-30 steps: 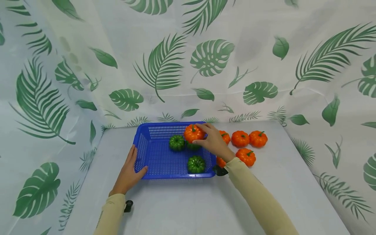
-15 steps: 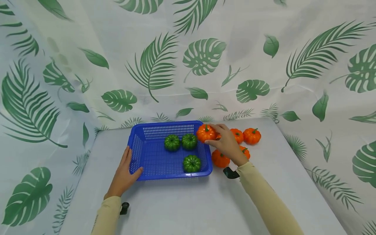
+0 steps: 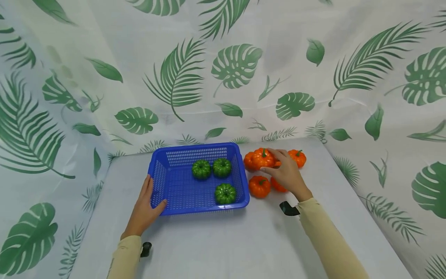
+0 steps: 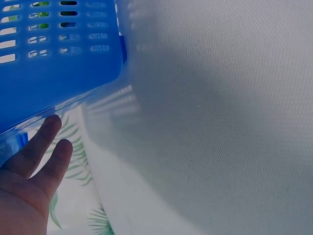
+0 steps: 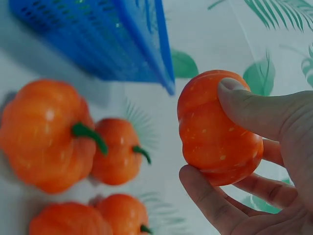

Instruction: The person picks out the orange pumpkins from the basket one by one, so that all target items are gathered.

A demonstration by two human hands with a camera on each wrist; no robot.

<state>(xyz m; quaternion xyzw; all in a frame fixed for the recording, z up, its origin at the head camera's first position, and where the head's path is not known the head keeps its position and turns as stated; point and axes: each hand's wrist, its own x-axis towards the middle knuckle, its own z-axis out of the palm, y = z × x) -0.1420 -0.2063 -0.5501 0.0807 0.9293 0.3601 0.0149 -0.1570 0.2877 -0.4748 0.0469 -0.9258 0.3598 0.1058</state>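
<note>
My right hand [image 3: 290, 176] pinches a small orange pumpkin [image 3: 263, 159] with a green stem between thumb and fingers. In the right wrist view the held pumpkin [image 5: 217, 129] is up off the table, beside several other orange pumpkins. My left hand [image 3: 142, 212] rests at the left side of a blue plastic basket [image 3: 202, 210], fingers fairly straight along its rim. Three green pumpkins sit in the basket's right half: two at the back, one [image 3: 225, 193] nearer the front. In the left wrist view, fingertips [image 4: 59, 149] lie close to the basket rim.
Right of the basket, orange pumpkins stand on the white table [image 3: 216, 248], among them a front one [image 3: 259, 186] and a far-right one [image 3: 297, 158]. Others are partly hidden by the right hand. A leaf-patterned curtain [image 3: 188, 128] encloses the table's back and sides.
My right hand has carried the orange pumpkin rightward, from above the basket to over the orange group. The left hand stays at the basket. The head view has shifted slightly.
</note>
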